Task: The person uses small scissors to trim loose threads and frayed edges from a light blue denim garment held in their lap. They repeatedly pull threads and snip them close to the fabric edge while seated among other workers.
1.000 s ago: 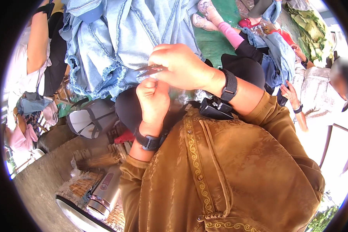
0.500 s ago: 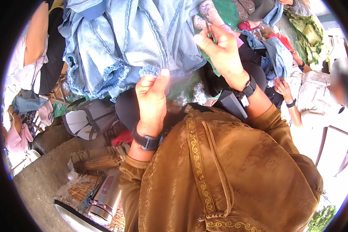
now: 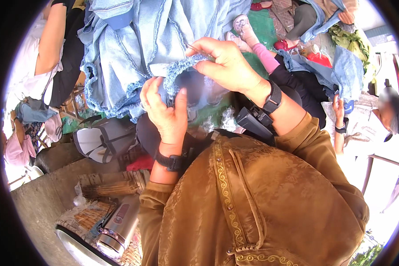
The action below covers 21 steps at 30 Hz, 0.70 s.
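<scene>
Here, above green flooring (image 3: 263, 29), right fingers (image 3: 209, 69) pinch frayed denim (image 3: 175, 74); left fingers (image 3: 180, 103) spread.

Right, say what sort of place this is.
Probably an informal, shared workspace for denim garments: light-blue frayed denim cloth heaped in front, a blue denim piece by a neighbouring person's hand, and green floor covering.

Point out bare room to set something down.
The greyish surface left of the straw bundle and wicker looks bare, though its slope is unclear. Crowded: denim by the left hand and right hand; steel flask on the wicker.
</scene>
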Available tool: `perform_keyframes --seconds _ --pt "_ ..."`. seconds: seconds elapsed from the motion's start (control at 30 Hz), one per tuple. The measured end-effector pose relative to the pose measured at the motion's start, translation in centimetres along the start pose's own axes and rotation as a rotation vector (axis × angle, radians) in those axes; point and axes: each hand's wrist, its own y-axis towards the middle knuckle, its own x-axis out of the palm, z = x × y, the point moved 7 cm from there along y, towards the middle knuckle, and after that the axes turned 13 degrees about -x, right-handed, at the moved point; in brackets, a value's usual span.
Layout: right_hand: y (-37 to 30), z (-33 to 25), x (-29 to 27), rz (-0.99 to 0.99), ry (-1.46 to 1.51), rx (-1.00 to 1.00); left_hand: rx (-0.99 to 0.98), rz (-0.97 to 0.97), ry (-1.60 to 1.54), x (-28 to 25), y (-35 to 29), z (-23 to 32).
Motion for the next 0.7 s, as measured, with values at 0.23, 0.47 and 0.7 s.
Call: perform_keyframes --seconds 0.23,0.47,0.7 --pt "-1.5 4.1 -4.0 0.030 0.311 0.369 -0.417 -0.590 -1.036 2.4 4.0 -2.2" --pt "-3.1 4.5 -3.7 0.126 0.430 0.624 -0.528 -0.693 -0.999 2.3 4.9 -2.1" --pt "-0.2 1.8 -4.1 0.059 -0.131 0.050 -0.719 -0.700 -1.057 3.3 4.9 -2.6"
